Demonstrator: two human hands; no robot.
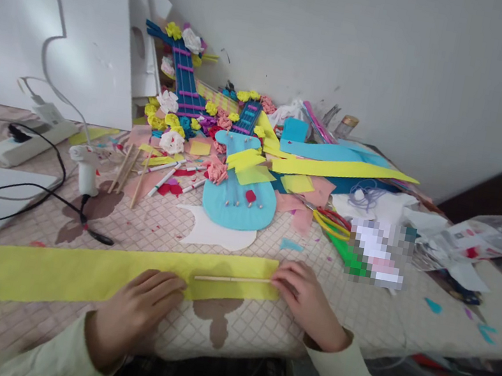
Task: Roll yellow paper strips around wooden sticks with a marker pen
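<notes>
A long yellow crepe paper strip (70,276) stretches across the table in front of me. On its right part lies a thin wooden stick (232,279), roughly in line with the strip. My left hand (140,308) rests on the lower edge of the strip, left of the stick. Its fingers lie side by side on the paper, and the thumb is hidden. My right hand (304,298) is at the strip's right end, fingertips closed round the stick's right tip and touching the paper edge.
A blue paper guitar shape (237,208) lies beyond the strip on a white cutout (218,233). To the left are a glue gun (87,172) with a black cable and a power strip (28,142). Scissors (332,224) lie to the right. Crumpled paper flowers (171,141) crowd the back.
</notes>
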